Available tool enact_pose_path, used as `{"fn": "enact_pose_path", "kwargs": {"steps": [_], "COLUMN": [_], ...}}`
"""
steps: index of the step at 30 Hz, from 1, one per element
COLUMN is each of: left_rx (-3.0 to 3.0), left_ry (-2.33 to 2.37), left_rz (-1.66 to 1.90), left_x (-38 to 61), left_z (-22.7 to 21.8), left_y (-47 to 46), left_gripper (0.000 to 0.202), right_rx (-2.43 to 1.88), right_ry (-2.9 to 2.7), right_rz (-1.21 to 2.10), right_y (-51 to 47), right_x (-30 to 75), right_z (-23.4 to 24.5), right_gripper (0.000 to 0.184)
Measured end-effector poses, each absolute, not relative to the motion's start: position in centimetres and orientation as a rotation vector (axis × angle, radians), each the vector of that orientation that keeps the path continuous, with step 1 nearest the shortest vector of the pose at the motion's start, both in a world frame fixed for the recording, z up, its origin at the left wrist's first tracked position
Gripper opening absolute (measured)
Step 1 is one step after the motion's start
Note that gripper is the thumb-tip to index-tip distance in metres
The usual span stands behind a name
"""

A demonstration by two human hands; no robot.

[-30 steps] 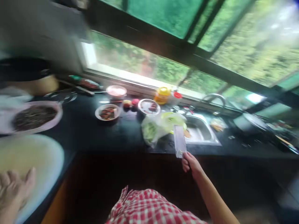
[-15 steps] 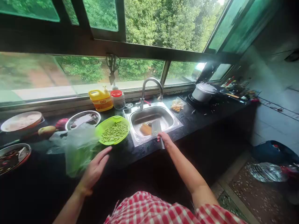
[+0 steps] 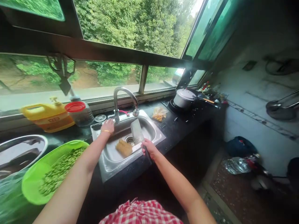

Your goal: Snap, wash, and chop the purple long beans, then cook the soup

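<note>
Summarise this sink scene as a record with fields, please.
Left hand: at the base of the faucet; contact unclear
Right hand: gripping a cleaver by its handle, blade over the sink
In sink: brown sponge-like block
Left of sink: green basket of bean-like pieces, yellow jug, red-lidded jar
Right of sink: bagged orange pieces, lidded pot

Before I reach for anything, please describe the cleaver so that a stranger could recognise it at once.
Below the window is a stainless-steel sink with a curved faucet. Over its basin, the right hand holds the cleaver by its dark handle. Its broad, flat grey blade sets it apart from the tan, sponge-like block in the basin.
</note>
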State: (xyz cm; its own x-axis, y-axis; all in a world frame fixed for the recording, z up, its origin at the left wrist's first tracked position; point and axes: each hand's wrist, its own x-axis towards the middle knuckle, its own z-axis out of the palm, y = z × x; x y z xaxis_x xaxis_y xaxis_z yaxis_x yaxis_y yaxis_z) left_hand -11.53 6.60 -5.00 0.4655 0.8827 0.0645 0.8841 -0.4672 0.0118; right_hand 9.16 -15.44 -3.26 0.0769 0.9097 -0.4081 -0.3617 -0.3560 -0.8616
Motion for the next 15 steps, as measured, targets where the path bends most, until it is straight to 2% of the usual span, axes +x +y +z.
{"fn": "enact_pose_path", "kwargs": {"steps": [5,10,13,15], "left_rx": [-2.488,-2.825,-3.006,-3.084], "left_ry": [-1.998,-2.436,-2.463,-2.492], "left_rz": [-0.378,-0.964,-1.184,-1.554], "left_x": [-12.3,-7.8,-3.4,-0.6], "left_z": [-7.5,-5.8,-4.4,-3.8], "left_y": [8.2,7.5,7.4,7.5], "left_gripper": [0.051,0.025,0.035,0.044], "right_rx": [-1.322,-1.284,-1.256,-1.232], "right_ry": [-0.68,-0.643,-0.647,-0.679], "right_rz": [1.504,1.526,1.585,1.627], "right_y": [-11.2,-7.4,-6.0,-5.1], "right_x": [10.1,11.0,11.6,11.9], "right_z": [-4.5,-6.1,-6.5,-6.6], "right_gripper": [0.027,0.032,0.032,0.033]}}
